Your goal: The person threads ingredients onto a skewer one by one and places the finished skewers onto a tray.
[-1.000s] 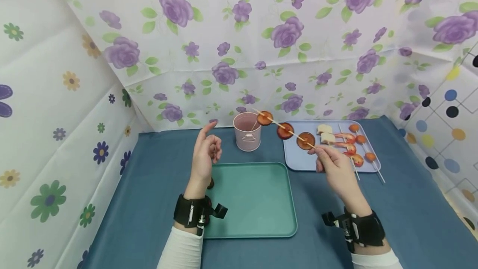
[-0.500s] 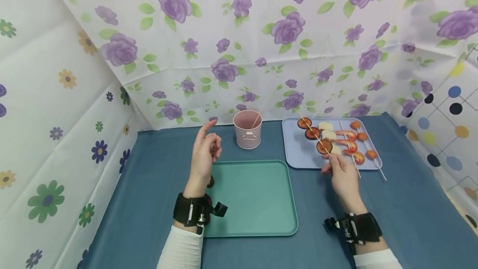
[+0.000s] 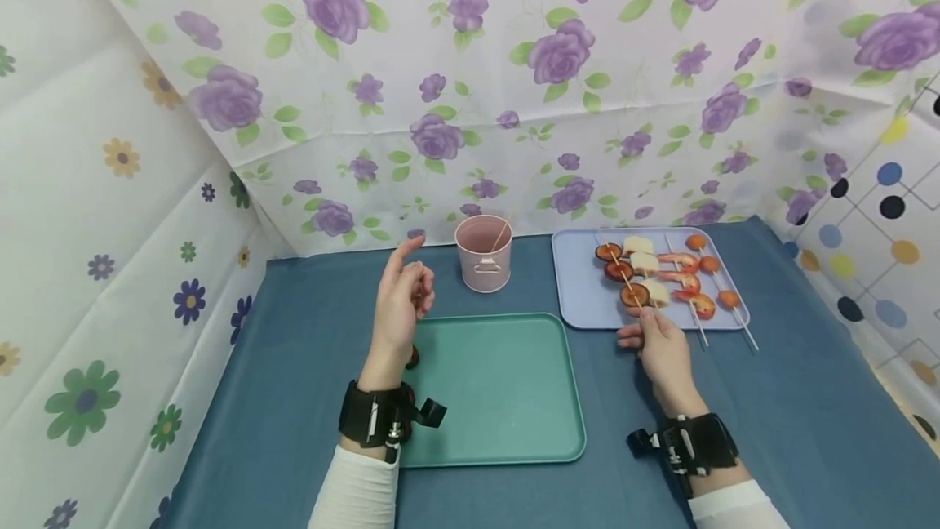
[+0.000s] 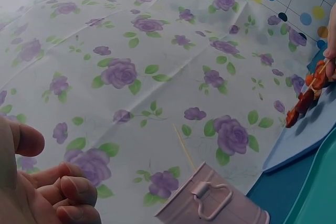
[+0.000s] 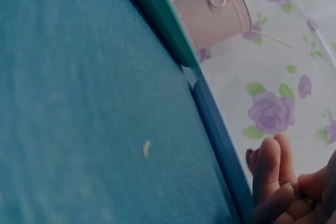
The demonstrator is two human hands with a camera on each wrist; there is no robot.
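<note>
My right hand [image 3: 664,353] pinches the lower end of a skewer of brown, round mushroom caps [image 3: 618,271], over the left part of the pale blue tray [image 3: 576,288]. Beside it on the tray are a skewer with white blocks [image 3: 645,263], a shrimp skewer [image 3: 689,284] and one with small orange balls [image 3: 710,264]. In the right wrist view, thumb and fingers [image 5: 270,169] hide most of that skewer. Raised above the green tray's left edge, my left hand [image 3: 399,308] holds nothing, its index finger extended and the others loosely curled.
A green tray [image 3: 499,390] lies in front, with dark round pieces [image 3: 413,357] partly hidden behind the left wrist. Behind it stands a pink bucket [image 3: 483,269] with a thin stick [image 3: 502,235] in it. Flowered cloth [image 3: 441,104] hangs behind the table.
My right hand has moved right and down with the mushroom skewer, from in front of the bucket onto the blue tray beside the other skewers. The left hand has stayed in place.
</note>
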